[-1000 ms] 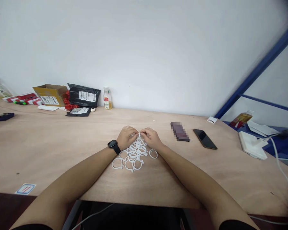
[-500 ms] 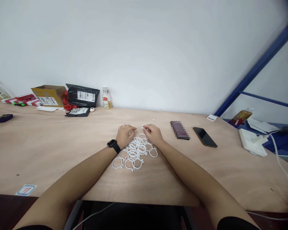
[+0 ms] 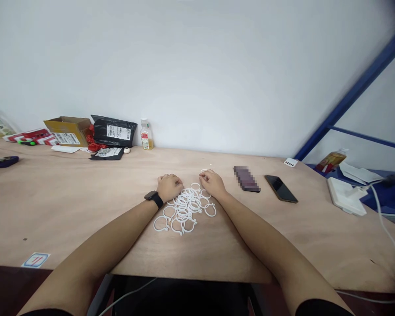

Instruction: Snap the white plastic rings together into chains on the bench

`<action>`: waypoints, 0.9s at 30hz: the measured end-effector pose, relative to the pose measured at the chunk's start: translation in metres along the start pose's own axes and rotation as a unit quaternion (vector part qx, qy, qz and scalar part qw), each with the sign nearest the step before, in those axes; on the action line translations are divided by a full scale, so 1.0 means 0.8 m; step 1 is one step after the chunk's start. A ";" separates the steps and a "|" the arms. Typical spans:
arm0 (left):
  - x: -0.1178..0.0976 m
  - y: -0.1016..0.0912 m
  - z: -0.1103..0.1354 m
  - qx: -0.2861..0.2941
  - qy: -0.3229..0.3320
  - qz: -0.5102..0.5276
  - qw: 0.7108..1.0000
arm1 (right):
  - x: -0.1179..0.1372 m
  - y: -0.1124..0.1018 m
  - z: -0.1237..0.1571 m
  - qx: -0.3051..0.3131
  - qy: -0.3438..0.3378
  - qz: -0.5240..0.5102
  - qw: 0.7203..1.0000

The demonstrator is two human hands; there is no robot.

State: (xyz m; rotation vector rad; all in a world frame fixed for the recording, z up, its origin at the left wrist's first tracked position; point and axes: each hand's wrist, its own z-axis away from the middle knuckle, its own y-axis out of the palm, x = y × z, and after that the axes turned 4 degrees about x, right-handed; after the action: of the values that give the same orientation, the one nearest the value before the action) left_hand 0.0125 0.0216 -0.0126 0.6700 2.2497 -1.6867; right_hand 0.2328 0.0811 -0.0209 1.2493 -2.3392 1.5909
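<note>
A heap of white plastic rings (image 3: 184,210) lies on the wooden table (image 3: 85,206) in front of me. My left hand (image 3: 169,186), with a black watch (image 3: 153,199) on its wrist, rests at the heap's far left edge with its fingers curled under; what they hold, if anything, is hidden. My right hand (image 3: 212,182) sits at the heap's far right edge, fingers pinched on a single white ring (image 3: 203,171) held just beyond the pile.
Right of my hands lie a dark blurred block (image 3: 246,178) and a black phone (image 3: 281,188). A white device (image 3: 344,195) with a cable lies far right. At the back left stand a cardboard box (image 3: 67,130), a black parcel bag (image 3: 115,131) and a small bottle (image 3: 146,135).
My hands, pinched together over the heap a second ago, have drawn apart. The left moved left, the right moved right and away with a ring.
</note>
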 end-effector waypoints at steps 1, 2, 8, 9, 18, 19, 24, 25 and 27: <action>-0.001 0.000 0.000 0.001 -0.003 -0.001 1.000 | 0.002 0.000 0.000 0.002 0.003 0.013 1.000; -0.001 0.000 0.000 0.000 -0.005 -0.003 1.000 | 0.002 0.000 -0.001 0.004 0.009 0.027 1.000; -0.004 -0.001 0.001 -0.002 0.004 -0.010 1.000 | -0.015 -0.003 -0.004 0.035 0.055 0.081 0.995; -0.006 -0.002 0.001 0.002 0.001 -0.007 1.000 | -0.017 -0.003 -0.004 0.042 0.052 0.074 0.995; -0.007 -0.010 0.002 -0.034 0.041 0.124 0.991 | 0.016 0.000 0.002 -0.003 -0.095 -0.040 0.995; -0.007 -0.009 0.003 -0.038 0.048 0.152 0.987 | 0.022 0.000 0.004 -0.005 -0.120 -0.049 0.992; -0.008 -0.006 0.006 -0.038 0.077 0.235 0.968 | 0.041 -0.001 0.011 0.032 -0.243 -0.037 0.969; -0.008 -0.005 0.006 -0.039 0.082 0.241 0.966 | 0.043 -0.002 0.012 0.037 -0.262 -0.027 0.964; -0.007 -0.003 0.006 -0.037 0.090 0.247 0.964 | 0.045 -0.004 0.012 0.032 -0.286 -0.009 0.958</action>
State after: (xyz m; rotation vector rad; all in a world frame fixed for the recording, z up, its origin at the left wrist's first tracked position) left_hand 0.0161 0.0152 -0.0096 1.2837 2.0112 -1.3351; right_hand 0.2141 0.0518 -0.0063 1.9608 -2.5757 1.4520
